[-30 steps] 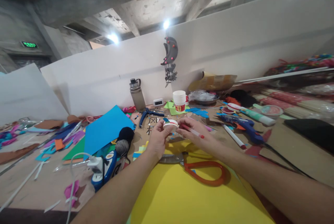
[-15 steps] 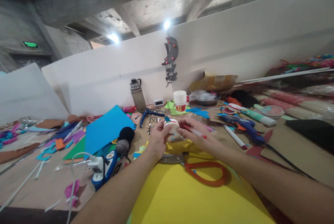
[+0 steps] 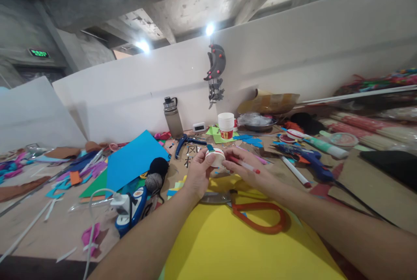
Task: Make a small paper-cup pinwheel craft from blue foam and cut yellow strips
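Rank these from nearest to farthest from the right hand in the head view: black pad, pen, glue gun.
1. Pen, in the right hand.
2. Glue gun, to that hand's right.
3. Black pad, at the right edge.

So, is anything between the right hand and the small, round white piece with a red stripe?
Nothing visible is. The left hand holds the white piece; the right hand, gripping a slim white red-ended pen, is beside it. The orange-handled metal scissors lie nearer the camera, outside that gap.
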Motion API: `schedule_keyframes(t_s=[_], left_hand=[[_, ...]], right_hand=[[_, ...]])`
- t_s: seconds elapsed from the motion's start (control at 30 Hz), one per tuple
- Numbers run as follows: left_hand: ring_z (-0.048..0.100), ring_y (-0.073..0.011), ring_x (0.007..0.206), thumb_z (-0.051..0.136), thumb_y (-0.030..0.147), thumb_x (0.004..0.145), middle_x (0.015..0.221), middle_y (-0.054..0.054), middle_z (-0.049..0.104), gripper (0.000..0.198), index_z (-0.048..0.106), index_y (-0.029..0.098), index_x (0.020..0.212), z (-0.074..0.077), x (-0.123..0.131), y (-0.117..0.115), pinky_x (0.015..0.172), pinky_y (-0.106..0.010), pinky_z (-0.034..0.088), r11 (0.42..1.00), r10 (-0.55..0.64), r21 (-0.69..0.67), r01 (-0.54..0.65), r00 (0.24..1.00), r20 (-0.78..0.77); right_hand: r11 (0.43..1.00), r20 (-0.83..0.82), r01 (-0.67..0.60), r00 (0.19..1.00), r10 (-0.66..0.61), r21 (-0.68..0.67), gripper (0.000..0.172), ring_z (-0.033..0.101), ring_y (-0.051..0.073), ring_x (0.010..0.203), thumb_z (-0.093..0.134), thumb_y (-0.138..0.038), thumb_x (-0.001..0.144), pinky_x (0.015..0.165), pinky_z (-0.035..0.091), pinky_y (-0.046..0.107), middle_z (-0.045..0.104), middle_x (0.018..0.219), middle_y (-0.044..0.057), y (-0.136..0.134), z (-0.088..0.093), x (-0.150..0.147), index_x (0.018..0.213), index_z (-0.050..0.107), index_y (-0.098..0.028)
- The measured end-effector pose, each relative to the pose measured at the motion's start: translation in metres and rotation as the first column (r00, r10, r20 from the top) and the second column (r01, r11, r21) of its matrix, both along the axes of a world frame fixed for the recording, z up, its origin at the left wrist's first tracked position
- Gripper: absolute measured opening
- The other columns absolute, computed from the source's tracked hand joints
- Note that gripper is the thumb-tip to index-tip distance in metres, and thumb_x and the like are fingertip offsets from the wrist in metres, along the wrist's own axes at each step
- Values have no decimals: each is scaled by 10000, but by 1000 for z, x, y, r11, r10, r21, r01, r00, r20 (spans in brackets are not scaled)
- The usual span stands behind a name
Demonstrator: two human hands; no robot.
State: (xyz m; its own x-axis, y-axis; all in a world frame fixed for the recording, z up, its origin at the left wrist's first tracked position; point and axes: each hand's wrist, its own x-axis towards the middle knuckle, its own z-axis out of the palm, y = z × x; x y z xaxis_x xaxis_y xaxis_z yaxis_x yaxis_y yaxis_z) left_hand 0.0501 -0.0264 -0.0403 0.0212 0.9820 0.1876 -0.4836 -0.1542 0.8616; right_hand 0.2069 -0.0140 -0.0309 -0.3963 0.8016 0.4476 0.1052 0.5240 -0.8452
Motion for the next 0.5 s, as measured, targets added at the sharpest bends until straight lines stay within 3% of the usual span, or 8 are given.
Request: schedule_keyframes(t_s=[0.13, 0.33, 0.5], left_hand=[[560, -98, 692, 739, 320, 679, 861, -29, 646, 280, 646, 166, 894, -2, 0, 2, 589, -200, 438, 1000, -10, -5, 10, 1000, -2], [578, -107, 693, 760, 316, 649, 845, -21, 643, 292, 616, 163, 852, 0, 1, 1, 587, -219, 473, 998, -4, -67, 10, 996, 87], [574, -97, 628, 719, 325, 692, 743, -4, 631, 240, 607, 156, 821, -1, -3, 4, 531, -200, 469, 990, 44, -140, -22, 987, 154]], right_hand=[[1000, 11, 20, 1000, -19, -23, 250, 570, 191, 806, 542, -398, 828, 691, 445, 300, 640, 878, 48, 1, -2, 0, 933, 619, -184], [998, 74, 54, 996, -57, 46, 205, 554, 179, 787, 561, -364, 823, 688, 430, 290, 632, 861, 40, 0, 0, 1, 888, 618, -179], [998, 5, 53, 999, -53, -25, 250, 524, 151, 684, 537, -428, 842, 600, 412, 265, 590, 786, 10, 3, -7, 0, 932, 586, -200]])
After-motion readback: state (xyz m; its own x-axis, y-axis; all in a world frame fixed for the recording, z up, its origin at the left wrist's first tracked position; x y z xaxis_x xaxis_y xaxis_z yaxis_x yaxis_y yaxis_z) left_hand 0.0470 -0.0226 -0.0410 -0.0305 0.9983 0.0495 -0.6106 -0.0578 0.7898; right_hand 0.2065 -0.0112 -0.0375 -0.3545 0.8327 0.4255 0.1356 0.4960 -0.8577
